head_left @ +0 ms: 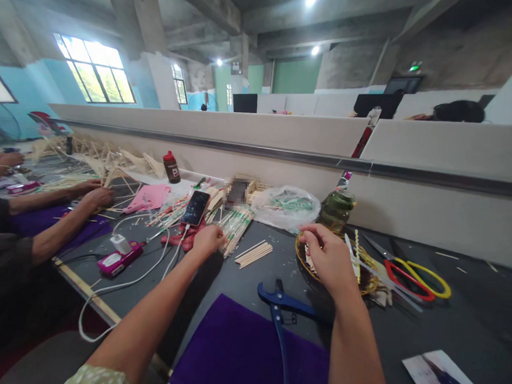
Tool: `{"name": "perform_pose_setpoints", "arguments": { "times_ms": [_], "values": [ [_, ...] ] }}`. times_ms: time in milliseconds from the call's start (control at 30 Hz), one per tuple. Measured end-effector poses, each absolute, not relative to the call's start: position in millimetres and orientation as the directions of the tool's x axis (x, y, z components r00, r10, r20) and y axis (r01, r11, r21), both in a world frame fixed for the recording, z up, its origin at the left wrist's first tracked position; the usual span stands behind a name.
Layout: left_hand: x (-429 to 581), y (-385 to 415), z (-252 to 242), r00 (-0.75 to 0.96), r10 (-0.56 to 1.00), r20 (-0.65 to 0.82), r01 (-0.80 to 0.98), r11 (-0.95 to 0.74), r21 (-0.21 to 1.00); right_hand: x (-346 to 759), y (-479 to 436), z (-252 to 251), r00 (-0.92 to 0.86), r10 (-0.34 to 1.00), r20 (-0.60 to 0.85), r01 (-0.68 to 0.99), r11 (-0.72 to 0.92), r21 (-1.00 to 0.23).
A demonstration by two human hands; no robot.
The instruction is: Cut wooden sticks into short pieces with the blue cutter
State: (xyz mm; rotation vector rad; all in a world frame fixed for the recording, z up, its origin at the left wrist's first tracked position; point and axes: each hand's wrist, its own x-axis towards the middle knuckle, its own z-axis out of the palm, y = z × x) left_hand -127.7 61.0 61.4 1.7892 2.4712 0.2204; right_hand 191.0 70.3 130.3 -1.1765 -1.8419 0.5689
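Two bare hands over a dark grey worktop. The left hand [209, 241], fingers curled, is at the near edge of a clear plastic packet of pale wooden sticks w/ green print [239, 225]; whether it grips anything, can't tell. The right hand [327, 254] hovers above a round, yellow-rimmed basket [298, 254] holding small pale bits, thumb and forefinger brought close together; any small pc. btwn them is too small to make out. A short fan of loose, pale, round wooden sticks [254, 254] lies on the worktop btwn the hands, nr. the packet and apart from both hands.

Good handling, as judged here: take sticks w/ thumb and fingertips only, light pressure, since thin wood will likely snap or roll if squeezed off-ctr. Keep the right wrist high over the basket rim (a sleeve or forearm could easily catch it). Keep the loose sticks parallel, ends level, for a clean pick-up. Mind the blue-handled metal cutter [278, 303], lying jaws apart partly on a flat purple cloth [231, 348], close to the right forearm; best not to drag the arm across it.
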Motion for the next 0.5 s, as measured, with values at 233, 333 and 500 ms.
{"name": "perform_pose_setpoints", "arguments": {
  "times_ms": [233,333,500],
  "values": [
    [-129.6,74.1,64.6,-0.384,0.923,-0.008,0.917,0.382,0.114,190.2,68.3,132.1,-0.215,0.868,0.447,0.504,0.491,-0.710],
    [-120.8,71.2,61.2,-0.376,0.925,0.052,0.925,0.372,0.078,188.5,66.9,132.4,-0.226,0.865,0.447,0.509,0.496,-0.704],
    [-119.1,64.1,58.9,-0.363,0.929,0.068,0.931,0.360,0.057,185.4,64.1,134.0,-0.258,0.861,0.438,0.519,0.506,-0.689]
  ]
}}
